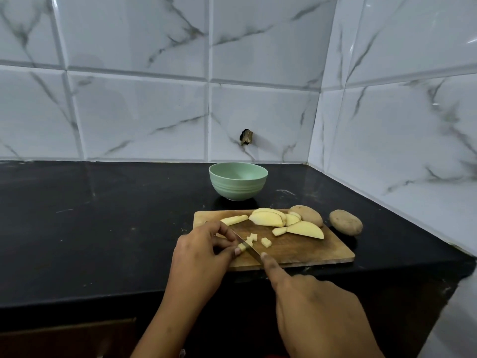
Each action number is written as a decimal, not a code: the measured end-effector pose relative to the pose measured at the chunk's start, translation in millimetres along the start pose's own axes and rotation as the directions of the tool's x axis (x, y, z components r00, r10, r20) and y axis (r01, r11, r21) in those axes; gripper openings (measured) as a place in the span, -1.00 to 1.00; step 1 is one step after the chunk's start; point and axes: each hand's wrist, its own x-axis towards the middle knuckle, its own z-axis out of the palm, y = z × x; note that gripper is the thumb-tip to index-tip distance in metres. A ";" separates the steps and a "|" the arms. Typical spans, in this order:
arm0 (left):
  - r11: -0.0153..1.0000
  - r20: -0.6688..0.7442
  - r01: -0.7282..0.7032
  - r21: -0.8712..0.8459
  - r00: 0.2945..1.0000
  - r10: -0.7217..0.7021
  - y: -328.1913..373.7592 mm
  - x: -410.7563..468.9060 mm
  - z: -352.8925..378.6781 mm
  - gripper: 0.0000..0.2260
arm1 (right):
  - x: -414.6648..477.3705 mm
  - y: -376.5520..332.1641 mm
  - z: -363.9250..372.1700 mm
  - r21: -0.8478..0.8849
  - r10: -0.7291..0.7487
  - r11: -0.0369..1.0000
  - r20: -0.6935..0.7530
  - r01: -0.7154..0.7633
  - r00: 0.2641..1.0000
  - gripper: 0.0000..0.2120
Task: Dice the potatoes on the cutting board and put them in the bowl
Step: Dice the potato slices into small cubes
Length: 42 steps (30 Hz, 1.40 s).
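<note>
Black stone countertop (103,228) runs into a corner of white, grey-veined wall tiles (139,115); one tile behind the cutting board carries a dark chipped spot (246,136).

Cutting board (309,250): wooden, lying flat at the counter's front edge.

Left hand (198,254): at the board's near left corner, fingers curled, tips pinching a small potato piece (241,246) against the board.

Right hand (309,306): in front of the board's near edge, closed around the knife handle, which is hidden under the hand. The forefinger lies straight along the blade's back.

Knife (246,245): blade slants across the board's left part and meets the pinched piece.

Diced cubes (265,242): a few, on the board just right of the blade.

Potato strip (233,219): at the board's far left.

Potato slices (268,219): stacked and overlapping along the board's far edge, with a larger cut wedge (305,229) just in front of them.

Unpeeled potato (308,215): on the board's far right corner, touching the slices.

Second unpeeled potato (346,222): on the counter just right of the board.

Green bowl (237,180): upright on the counter just behind the board's far edge, apart from it.
</note>
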 end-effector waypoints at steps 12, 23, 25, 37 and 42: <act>1.000 -0.061 -0.005 0.013 0.998 0.005 -6.1 0.2 1.4 -0.76 | -12.5 8.6 -1.5 0.090 -0.051 0.995 -0.027 0.053 0.998 -0.41; 0.999 -0.097 -0.023 0.026 0.995 0.025 -5.4 0.2 1.9 -0.73 | -9.2 4.5 3.8 0.035 -0.066 0.997 -0.076 0.069 0.995 -0.41; 0.999 -0.086 -0.024 0.035 0.996 0.027 -4.5 0.7 1.8 -0.73 | -7.0 4.3 4.2 0.012 -0.074 0.997 -0.103 0.075 0.992 -0.37; 0.985 0.258 -0.033 0.168 0.966 -0.011 10.1 30.3 -6.6 -0.71 | -33.4 25.6 3.8 0.365 0.056 0.926 -0.384 0.096 0.922 -0.57; 0.951 0.442 -0.126 0.282 0.897 -0.012 20.2 49.7 -2.6 -0.61 | -17.9 54.6 10.7 0.485 0.085 0.858 -0.461 0.170 0.883 -0.61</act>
